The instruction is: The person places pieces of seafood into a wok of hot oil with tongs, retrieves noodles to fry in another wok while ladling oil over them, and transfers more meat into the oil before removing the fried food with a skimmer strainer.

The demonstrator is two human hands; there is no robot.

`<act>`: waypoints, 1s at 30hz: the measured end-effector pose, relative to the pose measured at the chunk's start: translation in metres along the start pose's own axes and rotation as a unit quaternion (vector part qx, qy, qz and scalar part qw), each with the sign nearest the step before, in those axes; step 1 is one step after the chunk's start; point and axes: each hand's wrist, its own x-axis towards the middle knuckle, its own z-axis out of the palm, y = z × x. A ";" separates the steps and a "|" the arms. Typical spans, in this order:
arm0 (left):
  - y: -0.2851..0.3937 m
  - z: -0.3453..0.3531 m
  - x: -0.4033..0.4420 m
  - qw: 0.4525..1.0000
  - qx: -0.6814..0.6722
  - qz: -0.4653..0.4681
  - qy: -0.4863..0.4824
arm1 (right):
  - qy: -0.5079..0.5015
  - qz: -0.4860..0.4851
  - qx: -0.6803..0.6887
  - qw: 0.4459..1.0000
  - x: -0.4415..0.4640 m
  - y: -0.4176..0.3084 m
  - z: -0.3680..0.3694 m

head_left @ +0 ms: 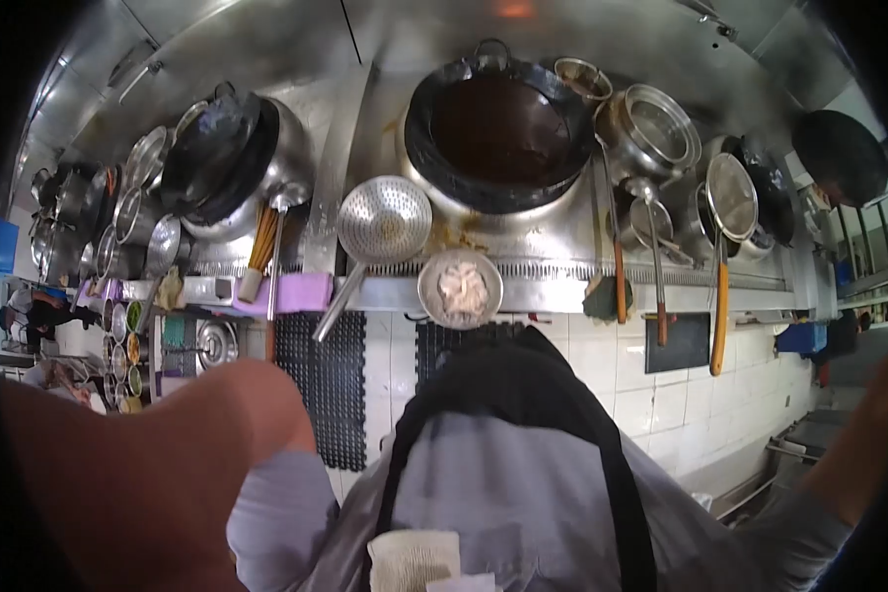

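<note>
Centrally, bowl [427, 298] of pale pieces [464, 286] lies between arms [168, 454]

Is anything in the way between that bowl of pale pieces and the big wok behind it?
Nothing visible stands between the bowl and the wok: just a strip of stained steel cooktop. The perforated ladle sits to the left of that path.

A purple cloth [299, 292] lies on the front ledge [553, 294], just beside a bamboo brush [261, 249]. To the right, a mesh strainer [732, 195] rests tilted, its wooden handle reaching past the ledge. Black perforated rubber mats [318, 395] cover part of the white tiled floor [651, 409]. Small containers [133, 317] of colourful ingredients stand in rows at far left.
</note>
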 end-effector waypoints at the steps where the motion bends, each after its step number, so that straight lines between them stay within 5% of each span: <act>1: 0.000 0.002 -0.004 1.000 -0.004 0.001 -0.003 | -0.002 0.004 0.004 1.000 -0.002 0.001 0.002; 20: 0.011 0.016 -0.008 0.999 0.008 -0.024 -0.021 | -0.017 -0.015 0.016 1.000 -0.009 0.012 0.007; 26: 0.006 0.009 0.004 0.999 0.008 -0.042 -0.033 | 0.040 -0.159 -0.071 0.984 -0.059 -0.022 -0.109; 30: -0.004 -0.007 -0.001 0.984 0.131 -0.062 -0.102 | 0.178 -0.215 -0.111 0.954 -0.103 -0.034 -0.190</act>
